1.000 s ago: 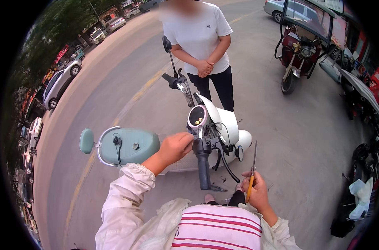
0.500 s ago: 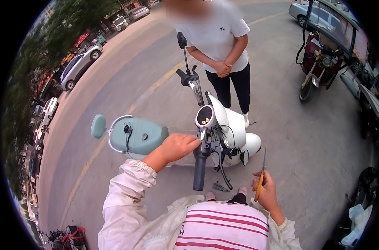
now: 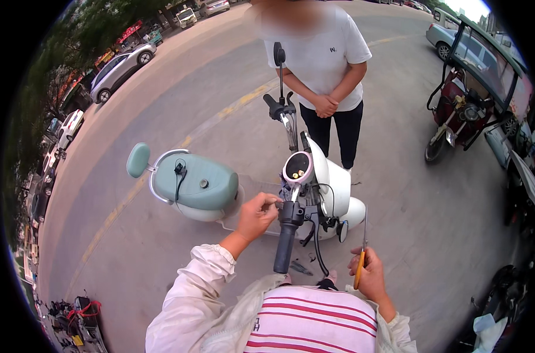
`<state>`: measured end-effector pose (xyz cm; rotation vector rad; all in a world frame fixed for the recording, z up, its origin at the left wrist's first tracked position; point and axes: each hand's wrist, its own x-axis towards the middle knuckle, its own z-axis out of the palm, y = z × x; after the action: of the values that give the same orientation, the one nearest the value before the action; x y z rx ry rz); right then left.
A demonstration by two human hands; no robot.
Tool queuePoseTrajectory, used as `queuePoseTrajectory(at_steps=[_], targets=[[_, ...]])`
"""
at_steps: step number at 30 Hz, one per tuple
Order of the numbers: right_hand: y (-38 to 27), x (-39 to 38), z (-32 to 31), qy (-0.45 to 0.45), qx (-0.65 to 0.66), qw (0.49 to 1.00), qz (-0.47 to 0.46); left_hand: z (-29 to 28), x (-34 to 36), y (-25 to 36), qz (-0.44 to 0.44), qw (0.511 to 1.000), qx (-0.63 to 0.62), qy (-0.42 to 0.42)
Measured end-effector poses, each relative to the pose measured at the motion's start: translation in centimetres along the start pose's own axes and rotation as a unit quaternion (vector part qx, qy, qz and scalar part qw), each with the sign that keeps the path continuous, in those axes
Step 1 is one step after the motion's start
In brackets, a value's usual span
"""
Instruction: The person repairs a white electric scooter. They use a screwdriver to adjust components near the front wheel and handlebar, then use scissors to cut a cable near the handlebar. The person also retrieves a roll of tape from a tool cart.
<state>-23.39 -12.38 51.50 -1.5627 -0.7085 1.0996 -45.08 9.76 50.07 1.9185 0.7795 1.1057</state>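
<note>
Beside the grip of a white electric scooter, my left hand (image 3: 257,219) has thumb and fingers pinched together at the handlebar switch block (image 3: 290,210). Whatever lies between those fingertips is too small to make out. The black handlebar grip (image 3: 284,250) points toward me, with a brake lever (image 3: 320,253) to its right. My right hand (image 3: 370,275) is closed around orange-handled scissors (image 3: 360,265), blades upward, off to the right of the scooter. Small yellowish pieces (image 3: 298,175) sit on the round dial (image 3: 297,166). Dark wires and a cable hang around the handlebar stem.
Across the scooter stands a person (image 3: 332,70) with hands clasped. The green seat (image 3: 203,182) carries a black cabled part (image 3: 180,170). Pliers (image 3: 301,268) lie on the ground near my feet. A covered red tricycle (image 3: 455,109) stands at right; a car (image 3: 123,70) is parked far left.
My left hand has drawn back slightly from the handlebar, its fingers now pinched. The right hand still holds the scissors. The whole view has shifted a little.
</note>
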Motion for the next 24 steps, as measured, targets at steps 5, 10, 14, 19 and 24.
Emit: queuePoseTrajectory(at_steps=[5, 10, 14, 19, 24], targets=[[0.1, 0.3, 0.6, -0.015, 0.013, 1.0, -0.012, 0.0, -0.4, -0.9, -0.205, 0.895, -0.318, 0.239], [-0.7, 0.0, 1.0, -0.021, -0.012, 1.0, 0.0, -4.7, -2.7, -5.2, -0.323, 0.893, -0.196, 0.243], [-0.9, 0.5, 2.0, -0.039, -0.028, 0.999, 0.01, -6.6, -6.0, -7.8, -0.366, 0.88, -0.107, 0.283], [-0.2, 0.6, 1.6, -0.014, -0.022, 0.999, -0.02, -7.0, -7.0, -7.7, -0.332, 0.891, 0.216, 0.223], [0.8, 0.7, 0.8, -0.045, -0.035, 0.998, -0.007, -7.1, -7.6, -7.7, -0.3, 0.863, 0.341, 0.222]])
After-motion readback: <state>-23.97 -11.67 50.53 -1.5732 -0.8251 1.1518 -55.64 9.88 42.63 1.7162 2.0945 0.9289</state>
